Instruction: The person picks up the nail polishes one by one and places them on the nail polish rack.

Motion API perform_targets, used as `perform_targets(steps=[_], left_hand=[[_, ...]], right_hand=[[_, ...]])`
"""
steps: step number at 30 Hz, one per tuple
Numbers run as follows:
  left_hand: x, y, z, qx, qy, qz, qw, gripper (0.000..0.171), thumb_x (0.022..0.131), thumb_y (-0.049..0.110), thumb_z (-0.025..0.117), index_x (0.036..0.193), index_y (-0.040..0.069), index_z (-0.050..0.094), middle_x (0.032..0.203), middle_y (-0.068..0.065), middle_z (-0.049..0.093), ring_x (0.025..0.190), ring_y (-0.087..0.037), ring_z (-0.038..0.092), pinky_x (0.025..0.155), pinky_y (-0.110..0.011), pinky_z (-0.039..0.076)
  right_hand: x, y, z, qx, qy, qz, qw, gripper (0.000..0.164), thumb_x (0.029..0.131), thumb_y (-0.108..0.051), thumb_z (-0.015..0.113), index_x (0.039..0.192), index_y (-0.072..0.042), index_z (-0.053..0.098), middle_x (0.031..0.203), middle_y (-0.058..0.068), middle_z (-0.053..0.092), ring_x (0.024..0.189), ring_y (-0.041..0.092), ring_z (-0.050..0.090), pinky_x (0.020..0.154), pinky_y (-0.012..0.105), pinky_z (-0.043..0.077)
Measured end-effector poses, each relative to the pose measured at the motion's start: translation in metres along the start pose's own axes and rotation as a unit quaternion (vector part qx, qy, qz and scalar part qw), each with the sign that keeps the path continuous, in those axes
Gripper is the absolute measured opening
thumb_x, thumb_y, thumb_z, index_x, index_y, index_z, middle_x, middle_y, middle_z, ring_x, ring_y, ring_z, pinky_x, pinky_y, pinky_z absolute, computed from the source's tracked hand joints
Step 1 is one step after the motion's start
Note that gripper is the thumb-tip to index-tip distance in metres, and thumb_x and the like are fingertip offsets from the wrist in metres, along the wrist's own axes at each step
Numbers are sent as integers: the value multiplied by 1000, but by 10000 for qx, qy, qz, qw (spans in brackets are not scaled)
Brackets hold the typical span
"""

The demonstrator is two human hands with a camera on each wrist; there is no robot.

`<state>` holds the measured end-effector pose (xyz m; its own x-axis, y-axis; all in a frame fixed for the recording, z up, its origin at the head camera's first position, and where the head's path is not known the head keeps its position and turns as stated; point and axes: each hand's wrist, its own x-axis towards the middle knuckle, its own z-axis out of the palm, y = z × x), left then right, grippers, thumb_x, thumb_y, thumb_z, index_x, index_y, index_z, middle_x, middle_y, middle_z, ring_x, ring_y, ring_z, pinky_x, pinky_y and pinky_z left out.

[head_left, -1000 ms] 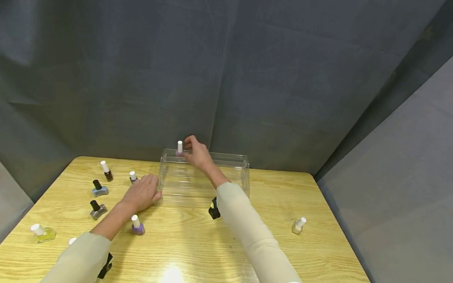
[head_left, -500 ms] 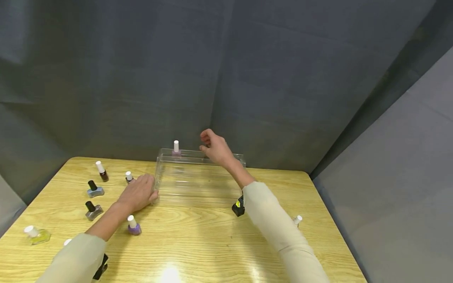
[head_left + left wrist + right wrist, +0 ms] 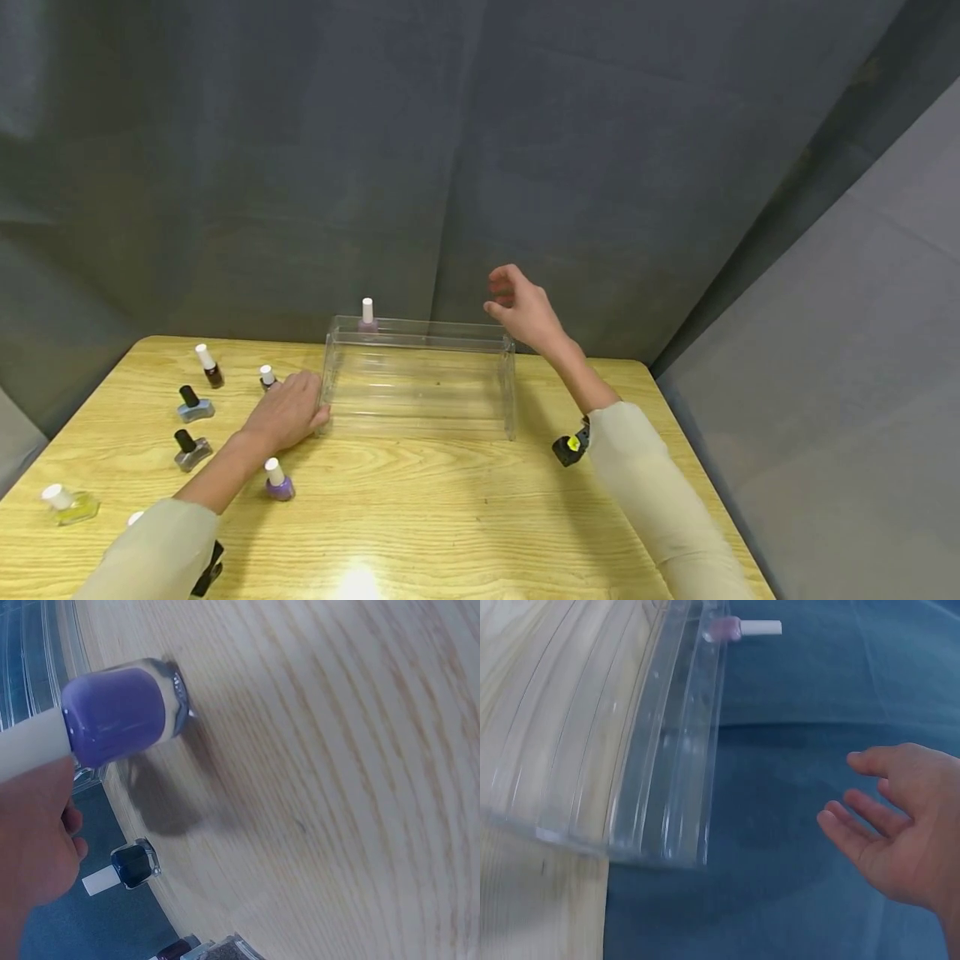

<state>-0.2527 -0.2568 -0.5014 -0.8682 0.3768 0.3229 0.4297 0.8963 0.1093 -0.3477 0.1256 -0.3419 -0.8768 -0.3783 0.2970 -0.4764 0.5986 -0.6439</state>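
A clear tiered rack [image 3: 420, 392] stands at the table's back. My left hand [image 3: 288, 408] grips its left side panel near the front corner; in the left wrist view a purple nail polish bottle [image 3: 116, 716] partly hides that hand. On the rack's top tier, toward the left, a pale lilac nail polish bottle [image 3: 367, 317] with a white cap stands upright. My right hand [image 3: 528, 312] hovers in the air past the rack's upper right end, holding nothing, its fingers loosely bent. The right wrist view shows that same hand [image 3: 907, 825] apart from the rack.
Left of the rack, several nail polish bottles stand on the wooden table [image 3: 420, 517]: dark red [image 3: 212, 371], light blue [image 3: 197, 408], grey [image 3: 192, 454] and yellow [image 3: 75, 507]. The purple one stands near my left forearm. A dark curtain [image 3: 300, 167] hangs behind the table.
My right hand has come away from the lilac bottle and moved right past the rack's end, leaving the bottle on the top tier. The left hand has stayed at the rack's side.
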Motion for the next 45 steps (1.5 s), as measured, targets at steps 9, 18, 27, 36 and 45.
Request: perform_targets(steps=[9,18,27,36,45], left_hand=[[1,-1,-6,-61,-7,-7,10000,27,93,19,66,88,7,42,79,-2,35,68,-20,34,57,-32,31],[-2,-5,-3,-108,41,3,9999,28,92,19,66,88,8,41,79,-2,35,69,-20,34,57,-33,31],[-2,-5,-4,-58,-12,-40,10000,27,93,20,65,88,7,42,78,-3,36,68,-20,34,57,-33,30],[-2,-4,-4,27,-46,-3,10000,27,93,19,66,88,5,43,80,-4,38,68,-20,34,56,-33,32],[-2,-4,-5,-7,37,53,10000,27,92,19,66,88,6,43,80,-4,38,69,-21,34,56,-33,32]], right_hand=[[-41,21,-37,-277,51,270,9992,45,96,-13,69,134,-11,46,135,14,53,117,38,58,88,48,54],[-86,42,-56,-407,190,467,9979,45,95,-10,69,134,-7,48,134,20,52,117,40,57,89,51,53],[-130,68,-64,-308,127,920,9952,41,96,-12,68,130,-6,47,135,22,49,125,44,50,103,57,42],[-170,92,-59,-88,120,1360,9906,47,96,-15,70,131,-1,42,135,25,45,125,49,47,98,59,45],[-202,117,-39,201,345,1642,9856,53,93,-10,72,133,4,41,137,28,41,123,48,43,99,63,40]])
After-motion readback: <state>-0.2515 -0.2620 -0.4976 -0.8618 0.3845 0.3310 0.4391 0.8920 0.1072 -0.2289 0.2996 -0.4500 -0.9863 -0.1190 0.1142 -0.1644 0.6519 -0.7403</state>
